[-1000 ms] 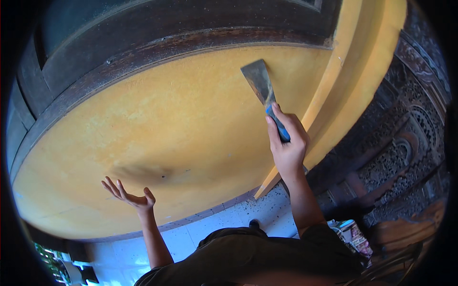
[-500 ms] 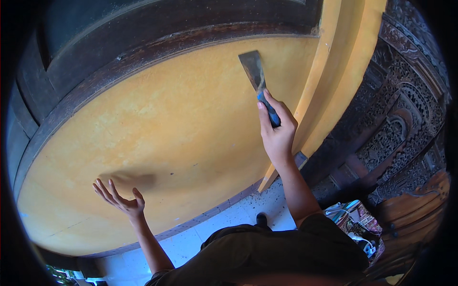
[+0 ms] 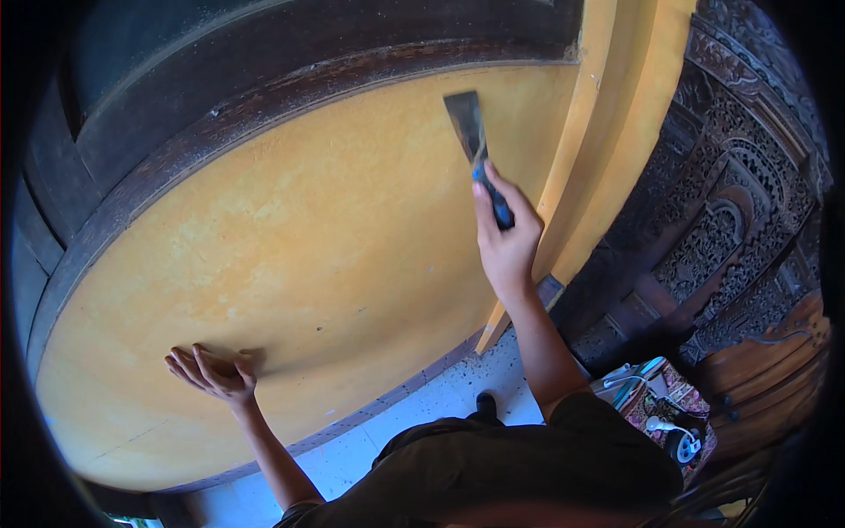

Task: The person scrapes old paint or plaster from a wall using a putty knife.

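Note:
My right hand is closed around the blue and black handle of a putty knife. Its wide, stained metal blade points up and lies close to the yellow wall, below the dark wooden window frame; whether the edge touches cannot be made out. Lower on the left, my left hand is open, fingers stretched and the palm toward the same wall, with its shadow right beside it. The hand seems to rest on the wall. Faint pale patches and a few small dark spots mark the paint.
A dark wooden frame borders the wall above. A yellow pillar edge runs down on the right, with carved dark woodwork beyond. A patterned cloth surface at lower right bears cables and small items. Pale speckled floor tiles lie below.
My left hand has moved slightly down and come closer to the wall, its shadow now nearer the fingers. The putty knife in my right hand has barely shifted.

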Demonstrator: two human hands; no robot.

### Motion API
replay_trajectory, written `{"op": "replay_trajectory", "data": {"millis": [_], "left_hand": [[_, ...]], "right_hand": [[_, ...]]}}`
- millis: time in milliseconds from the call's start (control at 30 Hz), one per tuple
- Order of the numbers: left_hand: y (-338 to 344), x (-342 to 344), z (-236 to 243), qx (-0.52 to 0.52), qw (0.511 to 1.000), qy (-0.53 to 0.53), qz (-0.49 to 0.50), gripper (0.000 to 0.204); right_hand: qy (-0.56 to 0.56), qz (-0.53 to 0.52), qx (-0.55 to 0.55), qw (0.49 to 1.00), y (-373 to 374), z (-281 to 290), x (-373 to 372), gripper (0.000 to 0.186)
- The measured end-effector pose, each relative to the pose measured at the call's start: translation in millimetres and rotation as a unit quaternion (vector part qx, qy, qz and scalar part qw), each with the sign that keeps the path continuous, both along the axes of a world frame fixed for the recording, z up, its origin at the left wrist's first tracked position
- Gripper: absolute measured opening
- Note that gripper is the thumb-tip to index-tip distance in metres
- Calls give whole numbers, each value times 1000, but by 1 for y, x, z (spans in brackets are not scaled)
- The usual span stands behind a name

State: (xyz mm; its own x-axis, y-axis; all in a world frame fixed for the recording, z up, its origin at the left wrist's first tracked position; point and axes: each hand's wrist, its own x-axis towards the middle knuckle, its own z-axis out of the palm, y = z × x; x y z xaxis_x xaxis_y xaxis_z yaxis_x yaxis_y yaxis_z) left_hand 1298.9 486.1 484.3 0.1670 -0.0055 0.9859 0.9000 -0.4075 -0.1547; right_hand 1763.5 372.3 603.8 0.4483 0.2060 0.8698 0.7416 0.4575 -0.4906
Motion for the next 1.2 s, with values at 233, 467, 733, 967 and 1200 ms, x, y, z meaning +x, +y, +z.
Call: {"op": "replay_trajectory", "data": {"millis": [233,467,733,967,1200], "left_hand": [[0,-2,0,1,1000,1,7,73],[3,-5,-7,-10,1000,-7,11,76],[1,-2,-3,-11,1000,-3,8,76],[1,-4,-4,-12,1000,-7,12,75],[2,-5,-6,-9,1000,-8,6,75]], "right_hand": [[-15,-13,-6,1000,-8,-5,-4,30],[-22,3,23,999,2,21,1,31],[-24,-8,24,999,2,21,1,30],[-17,-9,4,1000,-4,3,2,29],[-17,7,32,999,1,17,6,30]]}}
